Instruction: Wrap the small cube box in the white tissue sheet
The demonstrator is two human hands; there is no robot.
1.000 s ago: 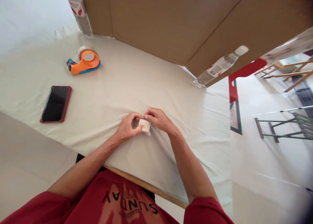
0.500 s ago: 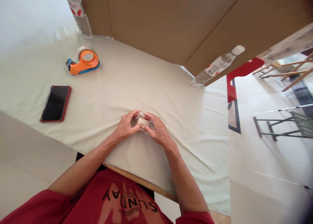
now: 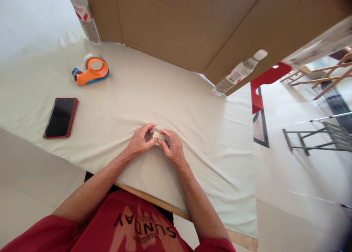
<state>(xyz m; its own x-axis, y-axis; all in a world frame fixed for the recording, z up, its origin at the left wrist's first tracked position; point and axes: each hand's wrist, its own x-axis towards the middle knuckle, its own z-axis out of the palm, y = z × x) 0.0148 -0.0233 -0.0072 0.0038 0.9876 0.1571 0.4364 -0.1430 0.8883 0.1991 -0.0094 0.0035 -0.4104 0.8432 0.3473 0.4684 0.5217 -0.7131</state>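
Between my hands is a small pale beige object [image 3: 158,136] with greyish, clear-looking sides, which looks like a roll of tape. My left hand [image 3: 140,141] curls round its left side, thumb against the near face. On the other side my right hand [image 3: 173,146] grips it too, fingers over the far edge and thumb close to the left one. My fingers cover much of its outline. It is held low over the tablecloth [image 3: 132,102], near the table's front edge; whether it touches the cloth I cannot tell.
An orange and blue tape dispenser [image 3: 92,71] and a red-cased phone [image 3: 61,117] lie to the left. Two water bottles, a left one [image 3: 85,19] and a right one [image 3: 238,75], stand against a tall cardboard panel [image 3: 170,21]. A folding stool [image 3: 327,136] is on the floor at right.
The whole view has shifted slightly. My right hand has turned a little, its fingers closing nearer round the roll of tape. My left hand keeps almost the same grip.
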